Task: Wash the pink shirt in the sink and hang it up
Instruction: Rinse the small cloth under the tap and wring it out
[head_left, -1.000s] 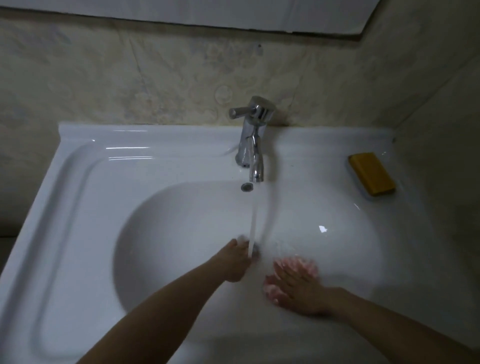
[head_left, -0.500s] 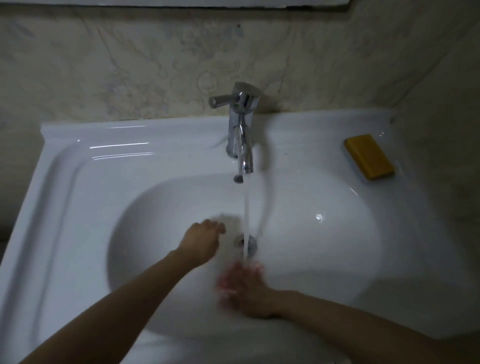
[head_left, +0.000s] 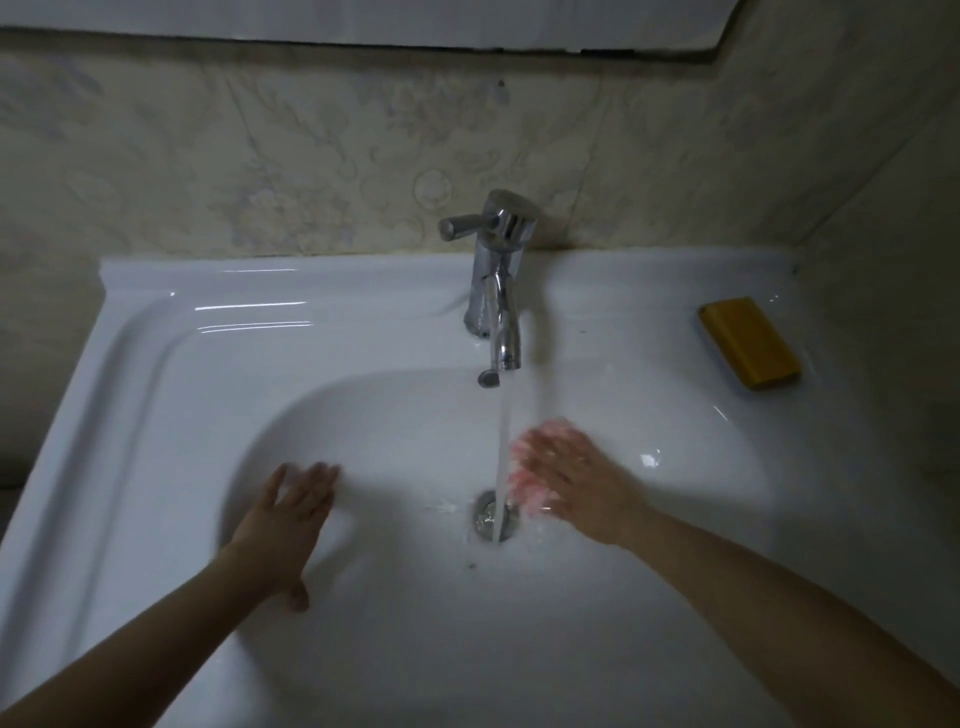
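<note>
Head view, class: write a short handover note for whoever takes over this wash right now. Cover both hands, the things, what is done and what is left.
Left hand: fingers straight, at the left wall of the white ceramic sink, no grip on anything.
Right hand: fingers straight, pressing the small pink shirt down beside the drain, at the stream running from the chrome tap.
Yellow soap bar: on the right ledge.
Done: water on, shirt under it.
Left: soap, scrub, rinse, wring, hang up.
</note>
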